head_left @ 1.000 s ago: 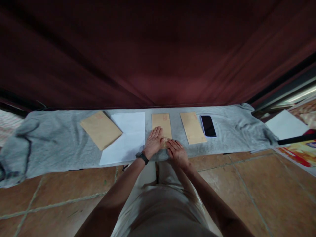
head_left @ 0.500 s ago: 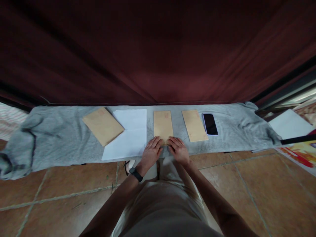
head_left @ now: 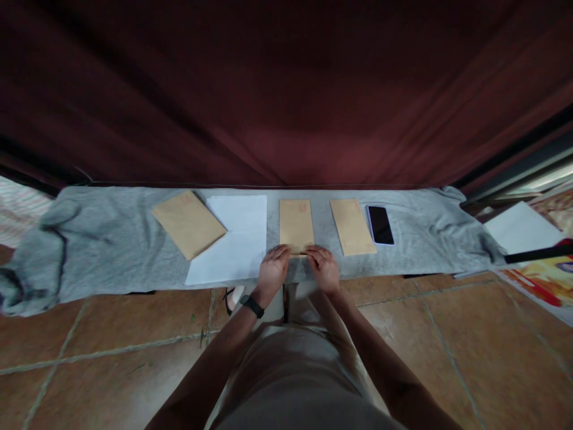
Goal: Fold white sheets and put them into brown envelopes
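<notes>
Middle envelope (head_left: 296, 224): both hands (head_left: 298, 267) flat, fingertips seemingly at near edge.

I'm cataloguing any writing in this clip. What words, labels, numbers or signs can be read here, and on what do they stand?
No text can be read.
Middle envelope, at the left hand and right hand: faint reddish mark near its far end, too blurred to read.
Left envelope and right envelope: similar faint marks, unreadable.
White paper: blank.
Phone: dark screen.
Colourful print at far right: no legible words.
</notes>
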Available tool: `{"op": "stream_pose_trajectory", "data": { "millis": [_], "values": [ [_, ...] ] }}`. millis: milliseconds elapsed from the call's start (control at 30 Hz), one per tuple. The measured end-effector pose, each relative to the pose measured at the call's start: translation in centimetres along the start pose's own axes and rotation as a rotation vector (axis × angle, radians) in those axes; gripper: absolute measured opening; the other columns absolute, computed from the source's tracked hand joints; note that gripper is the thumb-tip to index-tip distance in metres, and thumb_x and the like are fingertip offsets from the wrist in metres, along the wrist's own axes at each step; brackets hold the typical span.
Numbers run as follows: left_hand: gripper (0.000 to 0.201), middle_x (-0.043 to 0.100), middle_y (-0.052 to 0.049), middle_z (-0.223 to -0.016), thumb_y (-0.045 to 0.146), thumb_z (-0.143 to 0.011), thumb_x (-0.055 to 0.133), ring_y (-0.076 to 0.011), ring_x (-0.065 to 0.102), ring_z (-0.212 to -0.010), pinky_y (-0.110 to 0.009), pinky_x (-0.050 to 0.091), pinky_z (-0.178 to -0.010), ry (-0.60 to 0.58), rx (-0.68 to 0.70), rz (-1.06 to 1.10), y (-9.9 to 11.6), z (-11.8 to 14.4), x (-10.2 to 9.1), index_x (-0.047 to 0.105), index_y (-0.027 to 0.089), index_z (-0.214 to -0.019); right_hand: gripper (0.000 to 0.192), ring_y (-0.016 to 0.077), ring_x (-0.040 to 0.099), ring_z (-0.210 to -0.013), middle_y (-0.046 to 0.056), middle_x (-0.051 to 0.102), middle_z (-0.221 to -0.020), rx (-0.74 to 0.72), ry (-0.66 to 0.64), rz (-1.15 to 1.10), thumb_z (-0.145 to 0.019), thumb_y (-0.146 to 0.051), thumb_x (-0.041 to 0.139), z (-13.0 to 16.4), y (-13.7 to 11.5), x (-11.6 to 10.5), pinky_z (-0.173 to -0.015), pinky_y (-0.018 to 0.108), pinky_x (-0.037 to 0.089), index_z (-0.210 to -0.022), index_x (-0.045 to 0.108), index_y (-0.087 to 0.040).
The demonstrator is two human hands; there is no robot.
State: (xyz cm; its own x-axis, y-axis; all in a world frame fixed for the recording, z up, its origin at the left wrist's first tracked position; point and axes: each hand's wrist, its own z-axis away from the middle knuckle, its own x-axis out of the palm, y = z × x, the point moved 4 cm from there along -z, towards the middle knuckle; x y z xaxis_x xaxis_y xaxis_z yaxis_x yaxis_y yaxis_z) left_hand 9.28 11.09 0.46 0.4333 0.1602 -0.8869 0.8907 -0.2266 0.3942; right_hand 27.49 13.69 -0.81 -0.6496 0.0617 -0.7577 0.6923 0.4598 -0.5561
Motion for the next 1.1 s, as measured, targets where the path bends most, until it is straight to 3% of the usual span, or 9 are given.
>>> {"op": "stream_pose_trajectory", "data": {
  "millis": [200,333,567,700,1100],
  "values": [
    [0.037,0.067,-0.009,-0.135,0.016,-0.100,0.043,-0.0227,0.061,-0.126,-0.041,0.052,-0.105,-0.037,-0.011,-0.068,0.4,0.1,0.1,0.064,0.021,-0.129,0.024,0.0227,0.066,-0.114,0.005,0.073,-0.122,0.023,-0.002,0.030,-0.103,-0.027,0.049,-0.1,0.0,0.1,-0.101,0.041,0.049,-0.111,0.071,-0.024],
    [0.044,0.059,-0.012,-0.145,0.011,-0.097,0.043,-0.0263,0.054,-0.136,-0.045,0.045,-0.114,-0.039,0.039,-0.139,1.1,0.8,-0.3,0.058,0.018,-0.138,0.024,0.0226,0.065,-0.113,0.006,0.073,-0.121,0.030,-0.006,0.028,-0.103,-0.027,0.048,-0.1,0.0,0.1,-0.100,0.041,0.049,-0.111,0.071,-0.025],
    [0.050,0.045,-0.011,-0.159,0.021,-0.101,0.045,-0.0233,0.034,-0.152,-0.045,0.027,-0.128,-0.159,0.346,-0.133,4.0,2.9,0.8,0.046,0.015,-0.151,0.026,0.0243,0.065,-0.110,0.007,0.073,-0.120,0.024,0.008,0.023,-0.104,-0.029,0.046,0.0,0.0,0.2,-0.099,0.042,0.047,-0.110,0.071,-0.023],
    [0.059,0.041,-0.013,-0.161,0.033,-0.100,0.050,-0.0241,0.031,-0.153,-0.043,0.023,-0.129,-0.183,0.298,-0.134,4.2,3.0,1.4,0.039,0.013,-0.155,0.028,0.0249,0.063,-0.112,0.008,0.073,-0.120,0.027,0.003,0.026,-0.104,-0.031,0.046,0.1,0.3,0.4,-0.101,0.043,0.045,-0.110,0.072,-0.022],
    [0.062,0.031,-0.012,-0.166,0.033,-0.100,0.050,-0.0244,0.020,-0.157,-0.047,0.016,-0.130,-0.263,0.274,-0.163,4.1,3.0,1.9,0.035,0.012,-0.157,0.027,0.0243,0.064,-0.108,0.008,0.073,-0.118,0.025,0.033,0.048,-0.104,-0.031,0.045,0.0,0.0,0.4,-0.098,0.041,0.044,-0.110,0.070,-0.023]
  ]
}}
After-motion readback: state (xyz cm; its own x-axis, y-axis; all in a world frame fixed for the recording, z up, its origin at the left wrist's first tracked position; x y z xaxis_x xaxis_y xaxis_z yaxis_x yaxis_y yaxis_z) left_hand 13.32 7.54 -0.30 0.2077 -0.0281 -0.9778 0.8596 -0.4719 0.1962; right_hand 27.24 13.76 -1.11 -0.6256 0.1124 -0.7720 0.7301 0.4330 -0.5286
